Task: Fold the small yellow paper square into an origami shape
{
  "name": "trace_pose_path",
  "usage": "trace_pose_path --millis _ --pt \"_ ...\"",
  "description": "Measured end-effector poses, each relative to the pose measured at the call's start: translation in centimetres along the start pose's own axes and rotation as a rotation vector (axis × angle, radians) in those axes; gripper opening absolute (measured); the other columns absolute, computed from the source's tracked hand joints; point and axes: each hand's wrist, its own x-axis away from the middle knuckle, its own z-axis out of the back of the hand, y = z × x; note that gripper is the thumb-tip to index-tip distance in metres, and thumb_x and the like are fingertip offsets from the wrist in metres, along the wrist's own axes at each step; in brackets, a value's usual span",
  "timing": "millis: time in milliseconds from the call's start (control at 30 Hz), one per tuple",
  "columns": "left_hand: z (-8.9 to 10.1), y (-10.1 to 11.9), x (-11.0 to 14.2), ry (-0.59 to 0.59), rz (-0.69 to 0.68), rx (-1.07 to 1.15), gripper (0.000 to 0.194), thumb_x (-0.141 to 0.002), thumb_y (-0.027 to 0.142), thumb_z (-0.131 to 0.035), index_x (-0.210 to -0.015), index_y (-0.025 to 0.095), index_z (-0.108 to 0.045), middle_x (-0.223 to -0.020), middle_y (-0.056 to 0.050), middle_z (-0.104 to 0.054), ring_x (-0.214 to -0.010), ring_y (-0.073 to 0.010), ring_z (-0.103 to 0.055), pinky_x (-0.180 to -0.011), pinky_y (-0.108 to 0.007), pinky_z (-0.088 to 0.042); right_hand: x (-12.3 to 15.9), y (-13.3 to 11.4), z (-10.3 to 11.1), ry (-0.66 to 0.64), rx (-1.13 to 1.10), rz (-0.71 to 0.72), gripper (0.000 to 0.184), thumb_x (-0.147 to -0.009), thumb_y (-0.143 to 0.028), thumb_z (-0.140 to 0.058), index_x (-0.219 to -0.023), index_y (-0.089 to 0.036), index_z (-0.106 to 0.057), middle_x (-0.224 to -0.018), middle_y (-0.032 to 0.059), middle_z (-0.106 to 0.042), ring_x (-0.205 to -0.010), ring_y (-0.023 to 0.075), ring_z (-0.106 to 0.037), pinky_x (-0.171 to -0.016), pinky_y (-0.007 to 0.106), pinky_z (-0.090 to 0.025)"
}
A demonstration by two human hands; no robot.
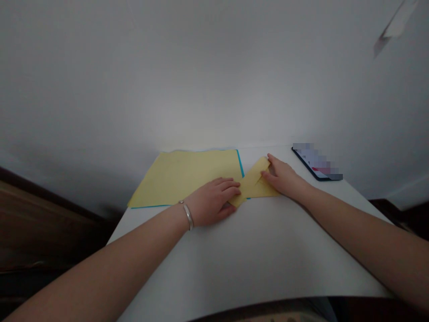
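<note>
A folded piece of yellow paper lies between my hands on the white tabletop, its upper flap raised. My left hand, with a silver bangle at the wrist, holds the paper's left end, fingers over it and thumb at the lower edge. My right hand pinches the raised flap at the upper right between thumb and fingers. To the left, larger yellow sheets lie flat, with blue paper showing along their edges. Part of the folded paper is hidden under my fingers.
A phone with its screen lit lies at the table's right back edge. The white table meets a pale wall behind. Brown wooden furniture stands at the left, below the tabletop.
</note>
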Motion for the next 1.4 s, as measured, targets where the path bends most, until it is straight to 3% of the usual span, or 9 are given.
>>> trace_pose_path --millis 167,300,533,733,867,1000,1200,1333,1400 --pt "-0.2 -0.1 0.2 0.004 -0.006 0.021 0.047 -0.086 0.032 -0.05 -0.13 0.015 -0.043 -0.132 -0.012 -0.047 -0.124 -0.0213 -0.042 -0.106 -0.037 -0.034 -0.2 0.5 -0.6 0.062 -0.276 -0.089 0.071 -0.078 -0.035 -0.055 -0.14 -0.012 -0.029 -0.118 0.0169 -0.059 -0.1 0.0278 -0.059 -0.089 0.046 -0.045" --pt "-0.4 -0.1 0.3 -0.004 -0.005 0.01 0.047 -0.087 0.035 -0.049 -0.13 0.017 -0.045 -0.133 -0.013 -0.046 -0.125 -0.0222 -0.041 -0.105 -0.039 -0.034 -0.1 0.7 -1.0 0.05 -0.543 -0.039 0.071 -0.08 -0.03 -0.053 -0.142 -0.018 -0.023 -0.115 0.0124 -0.06 -0.092 0.0212 -0.061 -0.082 0.04 -0.049" --pt "-0.2 -0.1 0.2 -0.033 0.025 -0.015 0.045 -0.088 0.038 -0.047 -0.127 0.015 -0.047 -0.14 -0.014 -0.04 -0.129 -0.0239 -0.037 -0.107 -0.042 -0.03 0.6 -1.1 -0.2 -0.011 -0.69 -0.065 0.062 -0.08 -0.029 -0.049 -0.139 -0.024 -0.029 -0.136 0.0147 -0.041 -0.078 0.0166 -0.063 -0.066 0.033 -0.055" --pt "0.0 0.0 0.0 -0.013 0.029 -0.009 0.061 -0.085 0.045 -0.05 -0.134 0.012 -0.035 -0.137 -0.014 -0.044 -0.128 -0.0238 -0.038 -0.108 -0.041 -0.028 1.0 -2.5 0.4 -0.033 -0.889 -0.154 0.061 -0.079 -0.026 -0.049 -0.137 -0.027 -0.028 -0.14 0.0145 -0.038 -0.092 0.0219 -0.062 -0.072 0.04 -0.055" --pt "0.4 0.4 -0.4 0.027 0.092 -0.047 0.059 -0.084 0.037 -0.052 -0.134 0.012 -0.034 -0.127 -0.014 -0.053 -0.117 -0.0242 -0.048 -0.103 -0.041 -0.034 1.2 -3.5 1.2 -0.113 -1.089 -0.165 0.052 -0.087 -0.033 -0.037 -0.137 -0.029 -0.025 -0.144 0.0131 -0.031 -0.101 0.0233 -0.061 -0.074 0.04 -0.056" --pt "0.6 0.5 -0.9 0.063 0.199 -0.093 0.057 -0.083 0.019 -0.045 -0.137 0.011 -0.03 -0.1 -0.011 -0.065 -0.09 -0.0221 -0.061 -0.083 -0.036 -0.047 1.4 -4.1 1.6 -0.152 -1.102 -0.059 0.051 -0.089 -0.035 -0.032 -0.138 -0.032 -0.021 -0.146 0.0123 -0.027 -0.098 0.0229 -0.063 -0.077 0.043 -0.055" --pt "0.4 0.2 -1.1 0.171 0.423 -0.072 0.068 -0.08 0.016 -0.047 -0.143 0.021 -0.02 -0.086 -0.005 -0.067 -0.072 -0.019 -0.063 -0.064 -0.027 -0.045 1.4 -3.6 0.2 -0.003 -0.957 0.064 0.062 -0.072 -0.03 -0.06 -0.129 -0.031 -0.035 -0.139 0.0099 -0.032 -0.101 0.0218 -0.058 -0.069 0.035 -0.056" --pt "0.8 0.4 -0.9 0.247 0.538 0.059 0.067 -0.08 0.017 -0.047 -0.143 0.027 -0.023 -0.069 0.002 -0.064 -0.054 -0.0128 -0.057 -0.051 -0.02 -0.037 0.9 -2.9 -0.3 0.16 -0.835 0.013 0.041 -0.069 -0.027 -0.063 -0.107 -0.023 -0.049 -0.116 0.0093 -0.05 -0.096 0.0201 -0.057 -0.068 0.033 -0.054" --pt "0.9 0.5 -0.7 0.294 0.547 0.114 0.063 -0.08 0.016 -0.047 -0.14 0.027 -0.031 -0.059 0.005 -0.058 -0.046 -0.01 -0.05 -0.047 -0.018 -0.033 0.8 -2.9 -0.3 0.113 -0.79 -0.032 0.023 -0.071 -0.027 -0.061 -0.091 -0.021 -0.053 -0.095 0.0059 -0.057 -0.084 0.0176 -0.058 -0.063 0.031 -0.052"
